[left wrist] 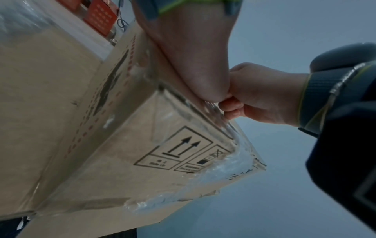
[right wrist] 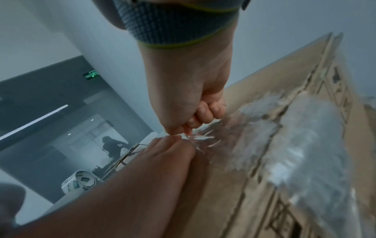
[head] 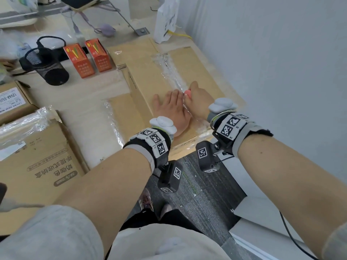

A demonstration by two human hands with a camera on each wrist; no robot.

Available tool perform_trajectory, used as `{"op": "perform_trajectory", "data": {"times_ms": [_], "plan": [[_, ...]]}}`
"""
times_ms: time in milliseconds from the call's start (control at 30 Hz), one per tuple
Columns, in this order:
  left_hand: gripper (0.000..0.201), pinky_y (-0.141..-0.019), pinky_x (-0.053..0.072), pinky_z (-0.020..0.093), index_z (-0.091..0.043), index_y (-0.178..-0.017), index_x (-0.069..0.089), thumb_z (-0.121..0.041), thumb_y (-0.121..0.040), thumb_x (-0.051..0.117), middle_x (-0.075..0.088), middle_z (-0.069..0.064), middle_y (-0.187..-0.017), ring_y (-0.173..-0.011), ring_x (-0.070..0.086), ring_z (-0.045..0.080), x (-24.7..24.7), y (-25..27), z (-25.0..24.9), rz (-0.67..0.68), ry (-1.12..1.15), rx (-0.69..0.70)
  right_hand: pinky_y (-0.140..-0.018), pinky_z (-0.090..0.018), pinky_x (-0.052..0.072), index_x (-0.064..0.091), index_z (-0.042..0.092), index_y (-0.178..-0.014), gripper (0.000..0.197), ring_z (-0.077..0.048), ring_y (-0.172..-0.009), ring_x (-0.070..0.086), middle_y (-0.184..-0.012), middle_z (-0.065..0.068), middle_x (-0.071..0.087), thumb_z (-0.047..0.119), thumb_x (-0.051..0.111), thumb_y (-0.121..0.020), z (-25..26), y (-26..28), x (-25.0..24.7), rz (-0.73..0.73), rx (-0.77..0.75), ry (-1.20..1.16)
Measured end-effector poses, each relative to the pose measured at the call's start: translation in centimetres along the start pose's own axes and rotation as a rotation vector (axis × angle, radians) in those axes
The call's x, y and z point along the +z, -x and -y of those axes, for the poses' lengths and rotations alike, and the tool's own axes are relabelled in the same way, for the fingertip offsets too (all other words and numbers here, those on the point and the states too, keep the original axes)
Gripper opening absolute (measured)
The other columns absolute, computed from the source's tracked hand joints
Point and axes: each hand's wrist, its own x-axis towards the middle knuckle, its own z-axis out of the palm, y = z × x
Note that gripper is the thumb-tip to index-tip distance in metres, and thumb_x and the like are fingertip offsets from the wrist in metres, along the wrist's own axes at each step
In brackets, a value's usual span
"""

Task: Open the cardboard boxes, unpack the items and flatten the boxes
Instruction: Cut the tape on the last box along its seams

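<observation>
While the pink cutter is gripped in the right hand at the taped box seam, the flat-pressed left hand just beside it could be nicked by a slip.

Pale wood table, plain white wall, dark grey carpet, green exit sign

big box: matt brown cardboard, smooth
tape: clear glossy plastic, wrinkled along the seam
pen cup: black metal mesh
small cartons: orange printed paperboard, slight sheen
surface: pale wood look, matt
wrist bands: grey and black cloth
floor: grey carpet, rough
</observation>
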Motion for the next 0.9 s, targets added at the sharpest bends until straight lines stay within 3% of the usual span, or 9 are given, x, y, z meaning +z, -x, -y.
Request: {"op": "perform_trajectory", "data": {"times_ms": [300,533,900], "plan": [[0.061,-0.11,0.017,0.054,-0.01,-0.15,0.023,-0.037,-0.095,0.021,0.026,0.003,-0.156,-0.142,0.023,0.019,-0.1,-0.1,0.0,0.004,-0.037,-0.021,-0.059,-0.034,0.033,0.038,0.0,-0.115,0.028,-0.028,-0.069,0.052,-0.091,-0.018,0.062,0.024,0.037,-0.101,-0.6,0.4,0.5,0.014,-0.026,0.03],[0.061,-0.114,-0.002,0.06,-0.015,-0.153,0.011,-0.043,-0.099,0.018,0.008,0.004,-0.161,-0.148,0.002,0.022,0.3,1.6,-1.8,0.089,-0.033,-0.077,-0.06,-0.033,0.032,0.037,0.0,-0.116,0.028,-0.028,-0.073,0.054,-0.085,-0.007,0.053,0.024,0.038,-0.101,-1.0,0.9,0.2,-0.004,-0.028,0.008],[0.062,-0.114,-0.001,0.06,-0.013,-0.153,0.011,-0.042,-0.098,0.017,0.006,0.006,-0.161,-0.148,0.001,0.023,0.1,1.6,-1.6,0.102,-0.052,-0.066,-0.06,-0.034,0.037,0.037,0.003,-0.114,0.028,-0.028,-0.069,0.054,-0.086,-0.01,0.058,0.028,0.035,-0.101,-1.8,2.0,0.0,0.042,-0.037,0.101]]}}
